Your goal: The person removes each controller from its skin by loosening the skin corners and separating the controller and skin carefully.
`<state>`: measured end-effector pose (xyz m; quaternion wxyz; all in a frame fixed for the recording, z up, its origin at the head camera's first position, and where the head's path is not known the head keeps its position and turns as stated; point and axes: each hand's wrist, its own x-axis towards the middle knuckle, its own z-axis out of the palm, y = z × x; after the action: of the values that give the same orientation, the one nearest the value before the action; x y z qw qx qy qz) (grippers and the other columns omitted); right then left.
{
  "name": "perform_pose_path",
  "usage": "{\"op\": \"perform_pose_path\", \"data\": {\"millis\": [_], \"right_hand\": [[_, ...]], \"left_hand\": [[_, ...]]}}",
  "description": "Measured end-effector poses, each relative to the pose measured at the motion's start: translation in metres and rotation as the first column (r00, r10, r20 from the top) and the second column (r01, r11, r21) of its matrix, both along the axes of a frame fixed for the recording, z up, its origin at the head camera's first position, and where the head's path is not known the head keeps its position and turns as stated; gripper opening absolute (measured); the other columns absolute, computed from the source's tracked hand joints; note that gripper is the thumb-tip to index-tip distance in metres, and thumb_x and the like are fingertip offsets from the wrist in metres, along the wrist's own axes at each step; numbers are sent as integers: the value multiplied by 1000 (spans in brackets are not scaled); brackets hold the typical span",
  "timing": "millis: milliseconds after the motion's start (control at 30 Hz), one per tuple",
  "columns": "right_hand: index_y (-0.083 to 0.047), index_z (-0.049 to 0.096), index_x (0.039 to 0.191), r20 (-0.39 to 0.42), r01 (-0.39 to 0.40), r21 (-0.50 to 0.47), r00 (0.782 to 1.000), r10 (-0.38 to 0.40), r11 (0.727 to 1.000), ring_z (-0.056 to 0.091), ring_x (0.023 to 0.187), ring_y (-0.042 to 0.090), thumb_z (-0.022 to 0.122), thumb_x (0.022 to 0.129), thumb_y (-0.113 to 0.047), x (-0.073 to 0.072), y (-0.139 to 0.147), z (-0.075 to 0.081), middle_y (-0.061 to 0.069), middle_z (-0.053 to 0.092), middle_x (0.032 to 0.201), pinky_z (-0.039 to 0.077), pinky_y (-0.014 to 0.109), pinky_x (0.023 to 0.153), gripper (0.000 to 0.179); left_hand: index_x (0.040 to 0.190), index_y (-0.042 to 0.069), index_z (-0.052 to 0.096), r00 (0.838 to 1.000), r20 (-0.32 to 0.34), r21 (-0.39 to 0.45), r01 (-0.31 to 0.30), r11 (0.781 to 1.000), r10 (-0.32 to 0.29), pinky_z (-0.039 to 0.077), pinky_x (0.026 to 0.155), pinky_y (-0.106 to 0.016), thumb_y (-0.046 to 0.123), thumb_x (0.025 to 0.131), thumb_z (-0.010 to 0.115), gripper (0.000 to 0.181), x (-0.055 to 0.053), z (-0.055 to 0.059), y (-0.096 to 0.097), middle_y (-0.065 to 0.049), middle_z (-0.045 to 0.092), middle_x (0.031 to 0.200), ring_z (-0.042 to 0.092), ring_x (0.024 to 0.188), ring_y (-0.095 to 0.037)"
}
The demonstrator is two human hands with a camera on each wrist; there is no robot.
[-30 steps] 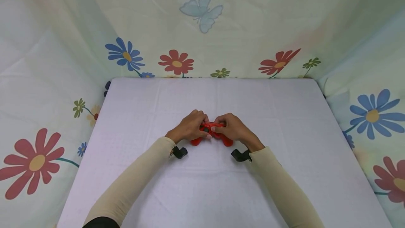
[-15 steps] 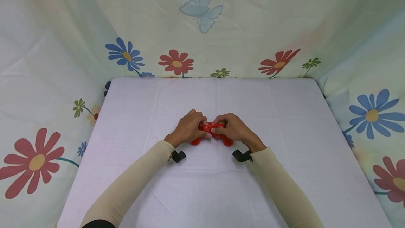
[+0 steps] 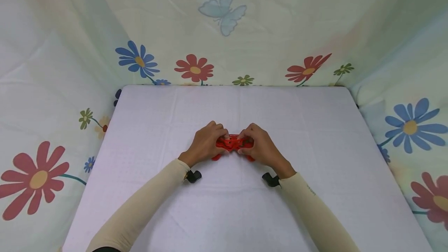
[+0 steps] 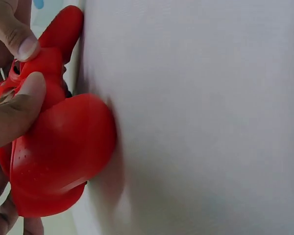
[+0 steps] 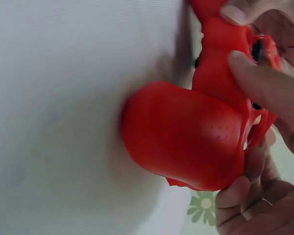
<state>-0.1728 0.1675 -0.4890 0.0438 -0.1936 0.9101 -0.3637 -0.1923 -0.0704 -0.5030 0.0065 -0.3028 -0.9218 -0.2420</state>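
Note:
A red game controller [image 3: 231, 142] with two rounded grips is held between both hands near the middle of the table. My left hand [image 3: 208, 141] grips its left side, and the thumb presses the near face. The right side is held by my right hand [image 3: 261, 147], with the fingers curled over the far edge. In the left wrist view the controller [image 4: 63, 147] fills the left part, with a grip low over the cloth. Dark openings show along the upper side of the controller [image 5: 186, 132] in the right wrist view. Fingers hide much of its top.
White cloth covers the table [image 3: 224, 213]. Behind and beside it hang pale curtains [image 3: 273, 14] printed with flowers and a butterfly. A black wrist camera [image 3: 193, 176] sits by the left sleeve and another wrist camera [image 3: 271, 179] by the right.
Both wrists have shifted slightly outward. The right thumb has moved from the controller's middle to its right side. The dark round spot seen on the left half one second ago is now hidden.

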Motion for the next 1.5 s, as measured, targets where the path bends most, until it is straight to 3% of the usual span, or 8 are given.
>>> {"op": "perform_pose_path", "data": {"millis": [267, 467, 700, 833, 1067, 1167, 1333, 1500], "right_hand": [[-19, 76, 90, -147, -12, -12, 989, 10, 1000, 52, 84, 14, 97, 75, -9, 8, -2, -8, -6, 62, 82, 45, 32, 74, 27], [-17, 85, 89, -278, -11, -55, 960, -5, 998, 51, 81, 13, 97, 75, -9, 12, 0, -15, -4, 65, 80, 43, 29, 68, 20], [-17, 88, 91, -352, 1, -61, 936, -22, 998, 54, 83, 13, 97, 75, -11, 15, 2, -19, -1, 73, 85, 47, 29, 67, 19], [-17, 88, 97, -361, 1, -1, 933, -1, 1000, 54, 85, 15, 97, 77, -13, 16, 3, -16, 0, 70, 87, 48, 29, 68, 22], [-18, 84, 101, -355, -16, 89, 934, 46, 996, 56, 90, 16, 98, 75, -12, 17, 6, -12, -1, 66, 89, 51, 32, 72, 30], [-17, 80, 96, -347, -15, 74, 937, 40, 997, 57, 90, 16, 98, 73, -11, 16, 6, -15, -1, 65, 89, 52, 33, 74, 30], [-15, 75, 91, -332, -9, 65, 943, 30, 998, 56, 90, 16, 98, 72, -9, 14, 5, -19, -1, 69, 90, 53, 34, 76, 30], [-13, 75, 85, -369, -6, 52, 929, 25, 999, 54, 85, 15, 98, 72, -7, 14, 5, -20, -1, 70, 84, 52, 30, 71, 28]], "left_hand": [[91, 23, 78, 998, -67, 34, -5, 999, 7, 54, 74, -29, 28, 75, 99, 27, 5, -2, -2, 9, 67, 92, 52, 92, -11], [82, 26, 77, 988, -150, 58, -13, 998, 22, 54, 67, -27, 20, 75, 97, 22, 7, -5, -4, 12, 69, 90, 54, 90, -9], [79, 31, 78, 956, -292, 56, 5, 998, 11, 53, 58, -24, 28, 75, 97, 19, 9, -10, -5, 14, 73, 92, 58, 89, -8], [79, 29, 79, 931, -364, 68, 23, 997, 3, 55, 57, -24, 29, 75, 98, 20, 11, -11, -5, 13, 76, 90, 62, 88, -8], [85, 27, 81, 907, -421, 97, 43, 994, 2, 55, 59, -21, 35, 75, 99, 22, 14, -12, -7, 14, 77, 85, 64, 85, -8], [85, 26, 80, 909, -416, 105, 45, 993, 2, 55, 60, -21, 36, 76, 98, 23, 15, -12, -7, 13, 76, 86, 64, 87, -8], [89, 25, 79, 930, -368, 97, 32, 995, 5, 57, 64, -23, 34, 77, 98, 24, 17, -13, -5, 10, 75, 94, 60, 92, -10], [89, 25, 78, 937, -350, 71, 11, 997, 15, 57, 67, -24, 33, 79, 96, 23, 17, -15, -4, 10, 73, 97, 57, 95, -11]]}}
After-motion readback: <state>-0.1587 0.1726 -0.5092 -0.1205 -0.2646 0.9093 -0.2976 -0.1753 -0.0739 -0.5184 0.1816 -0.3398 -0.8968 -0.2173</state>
